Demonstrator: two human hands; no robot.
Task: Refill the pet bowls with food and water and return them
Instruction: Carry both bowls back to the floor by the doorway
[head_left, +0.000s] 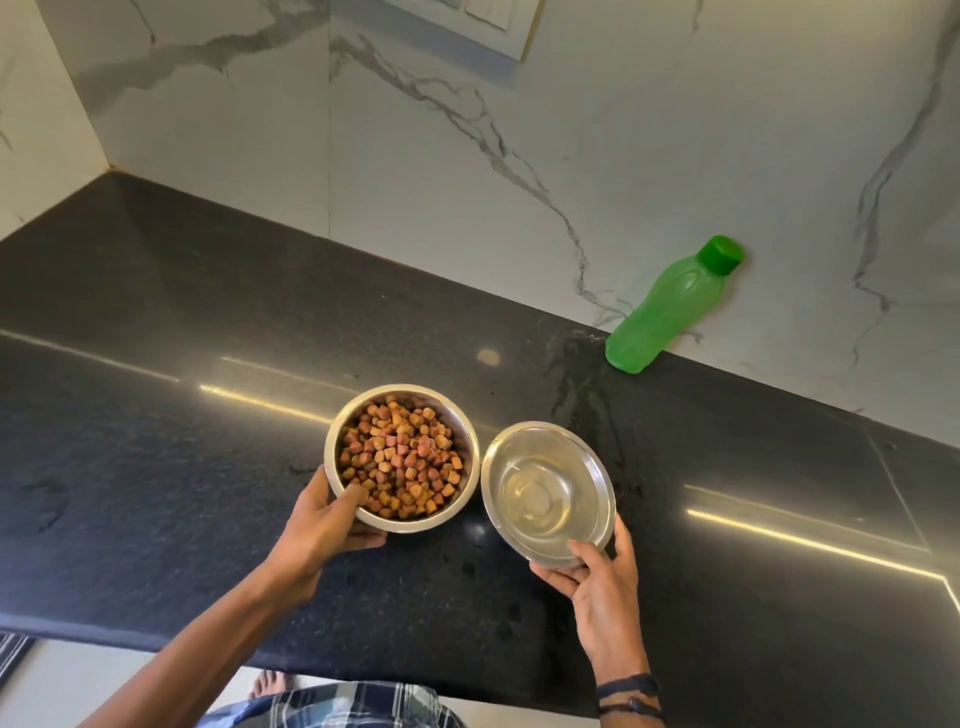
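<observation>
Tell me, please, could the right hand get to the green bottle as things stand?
Probably not yet: the right hand grips the water bowl. Once it lets go, bare countertop lies between it and the green bottle at the wall.

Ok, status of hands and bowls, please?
Left hand grips kibble-filled steel bowl. Right hand grips shallow steel water bowl. Nothing blocking.

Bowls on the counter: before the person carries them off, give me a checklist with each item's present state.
1. Food bowl filled with kibble: ok.
2. Water bowl holds water: ok, clear liquid shows.
3. Left hand grips the food bowl's rim: ok.
4. Right hand grips the water bowl's near rim: ok.
5. Water bowl level: cannot tell; it may be tipped.
6. Bottle capped, standing apart by the wall: ok.
</observation>
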